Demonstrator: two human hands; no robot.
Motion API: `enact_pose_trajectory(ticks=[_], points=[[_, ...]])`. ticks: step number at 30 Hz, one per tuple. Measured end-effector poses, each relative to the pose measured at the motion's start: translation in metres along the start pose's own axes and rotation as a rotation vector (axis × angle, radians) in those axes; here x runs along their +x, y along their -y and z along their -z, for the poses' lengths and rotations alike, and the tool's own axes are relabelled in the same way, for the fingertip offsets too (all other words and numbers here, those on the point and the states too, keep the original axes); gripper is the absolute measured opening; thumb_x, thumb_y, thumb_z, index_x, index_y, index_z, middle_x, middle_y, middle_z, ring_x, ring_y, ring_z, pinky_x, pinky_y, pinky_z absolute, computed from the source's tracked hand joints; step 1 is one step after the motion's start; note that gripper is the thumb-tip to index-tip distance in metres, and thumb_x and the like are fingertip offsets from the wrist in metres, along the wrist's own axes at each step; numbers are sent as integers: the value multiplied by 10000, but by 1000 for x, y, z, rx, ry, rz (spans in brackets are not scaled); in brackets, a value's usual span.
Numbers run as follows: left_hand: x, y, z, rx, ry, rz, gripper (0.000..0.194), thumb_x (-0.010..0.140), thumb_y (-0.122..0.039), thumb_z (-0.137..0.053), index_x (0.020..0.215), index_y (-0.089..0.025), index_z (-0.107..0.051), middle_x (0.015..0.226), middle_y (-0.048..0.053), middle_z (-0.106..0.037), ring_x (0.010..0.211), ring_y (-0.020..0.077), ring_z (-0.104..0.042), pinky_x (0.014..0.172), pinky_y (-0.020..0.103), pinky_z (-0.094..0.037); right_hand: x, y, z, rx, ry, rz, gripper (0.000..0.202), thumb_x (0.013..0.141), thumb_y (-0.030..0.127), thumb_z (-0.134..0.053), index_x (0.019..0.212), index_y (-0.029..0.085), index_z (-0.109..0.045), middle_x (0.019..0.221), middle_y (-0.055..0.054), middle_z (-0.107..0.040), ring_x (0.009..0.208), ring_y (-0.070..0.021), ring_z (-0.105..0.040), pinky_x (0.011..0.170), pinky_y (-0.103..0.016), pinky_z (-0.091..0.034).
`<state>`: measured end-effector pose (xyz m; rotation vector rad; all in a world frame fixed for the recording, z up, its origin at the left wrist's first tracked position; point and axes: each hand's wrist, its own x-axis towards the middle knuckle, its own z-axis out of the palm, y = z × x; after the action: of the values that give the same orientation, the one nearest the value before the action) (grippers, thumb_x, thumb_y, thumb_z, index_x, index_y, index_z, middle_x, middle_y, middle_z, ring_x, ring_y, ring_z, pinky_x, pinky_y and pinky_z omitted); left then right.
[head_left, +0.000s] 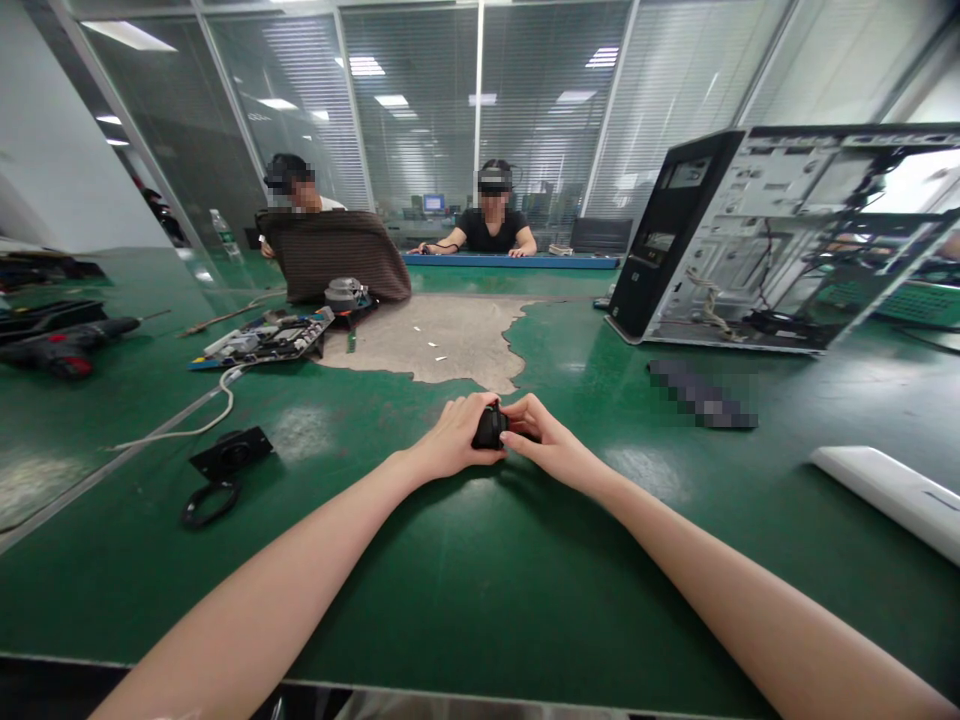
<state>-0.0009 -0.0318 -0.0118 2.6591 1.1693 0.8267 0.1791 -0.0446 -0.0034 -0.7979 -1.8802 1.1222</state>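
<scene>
A small black object (490,427) with a ridged or stepped edge is between my two hands, just above or on the green table; its kind cannot be made out. My left hand (459,432) wraps round its left side, fingers over the far side and thumb along the near side. From the right, the fingers and thumb of my right hand (541,432) pinch its right edge. Parts of the object are hidden by my fingers. To the left lies a black square plate with a round centre (232,453), and a black ring-shaped piece (211,503) is in front of it.
An opened computer case (675,240) stands at the right, with a white long device (892,495) nearer me. A circuit board (262,338), white cable (217,420) and power drill (71,345) lie left. Two people sit across the green table (480,580).
</scene>
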Motion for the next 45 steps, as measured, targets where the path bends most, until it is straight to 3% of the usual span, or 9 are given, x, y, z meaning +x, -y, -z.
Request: enact_pose_trajectory(ticks=[7, 11, 19, 24, 29, 36, 42, 45], points=[[0, 1, 0, -11, 5, 2, 636, 674, -406, -642, 1178, -213, -305, 1110, 77, -478, 968, 257, -474, 823, 384, -355, 4, -2, -6, 35, -85, -38, 142, 793, 309, -520, 843, 211, -430, 858, 5, -517, 731, -128, -570, 712, -314, -470], [0, 0, 0, -1, 5, -4, 643, 677, -428, -640, 1176, -206, -301, 1113, 83, -478, 969, 258, -472, 823, 380, -355, 5, -4, -5, -4, -112, -64, 178, 788, 282, -523, 935, 209, -454, 931, -26, -529, 824, -148, -563, 786, -348, -463], [0, 1, -1, 11, 2, -7, 618, 691, -421, -628, 1169, -198, -305, 1108, 83, -479, 959, 255, -476, 807, 373, -356, 3, 0, 2, 83, 16, -54, 199, 760, 288, -576, 894, 219, -445, 923, -8, -542, 849, -146, -563, 778, -329, -464], [0, 1, -1, 0, 2, -4, 634, 678, -419, -639, 1175, -209, -306, 1109, 79, -474, 967, 258, -469, 817, 378, -353, 5, -1, -1, 70, -65, -52, 146, 771, 315, -550, 815, 208, -460, 838, 6, -523, 763, -139, -565, 758, -340, -459], [0, 1, 0, -8, 2, -6, 646, 675, -431, -636, 1185, -207, -309, 1114, 87, -468, 956, 262, -469, 807, 380, -356, 7, -5, -3, 63, -103, -94, 201, 752, 297, -567, 898, 204, -465, 926, -27, -531, 838, -159, -559, 807, -367, -444], [0, 1, -1, 5, -9, -8, 625, 680, -414, -635, 1170, -204, -308, 1094, 79, -482, 946, 255, -476, 794, 369, -356, 4, 3, 4, 129, 25, -74, 239, 710, 245, -629, 867, 211, -452, 902, -9, -558, 863, -152, -559, 811, -345, -440], [0, 0, 0, 1, 1, 0, 627, 675, -416, -641, 1168, -210, -313, 1098, 73, -477, 944, 255, -469, 805, 376, -362, 6, 3, 2, 102, -63, -74, 171, 726, 299, -601, 774, 197, -471, 876, -5, -546, 816, -145, -560, 791, -339, -442], [0, 0, 0, -5, 2, 5, 634, 672, -413, -644, 1173, -214, -310, 1102, 72, -477, 951, 256, -468, 808, 382, -362, 7, -1, 0, 98, -71, -76, 186, 727, 298, -595, 829, 204, -471, 876, -9, -541, 801, -148, -561, 784, -349, -446]])
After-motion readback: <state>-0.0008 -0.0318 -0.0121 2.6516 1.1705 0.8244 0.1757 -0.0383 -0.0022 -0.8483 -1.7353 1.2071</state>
